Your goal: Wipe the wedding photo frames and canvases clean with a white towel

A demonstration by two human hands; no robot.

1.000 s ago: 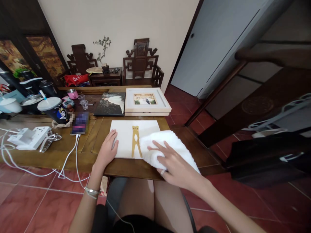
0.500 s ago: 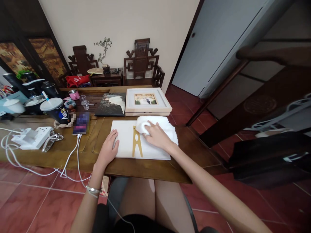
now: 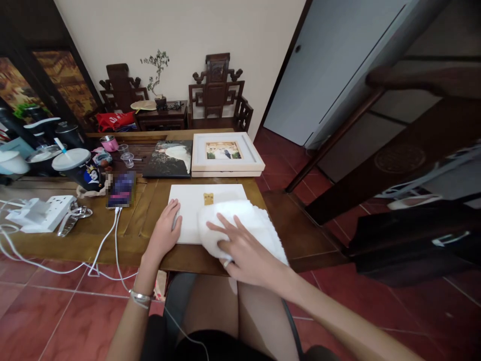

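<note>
A white rectangular board (image 3: 187,210) lies flat on the wooden table in front of me. Along its left edge rests my left hand (image 3: 167,228), fingers stretched out and touching the board. My right hand (image 3: 244,245) presses on a fluffy white cloth (image 3: 259,218), some fingers spread over it and others curled into it. The cloth covers the board's right and lower part and hangs over toward the table's front edge. Only the top of a gold A-shaped piece (image 3: 208,198) on the board shows; its legs are under the cloth.
Behind the board are a framed picture (image 3: 227,170) and a dark photo panel (image 3: 168,159). To the left are a phone (image 3: 121,189) with cables, a lidded cup (image 3: 80,168) and a power strip (image 3: 56,210). A wooden chair (image 3: 409,155) stands at right.
My right hand has drawn the white cloth down the board toward me, covering the legs of the gold piece and baring the board's upper right. My left hand stays at the left edge.
</note>
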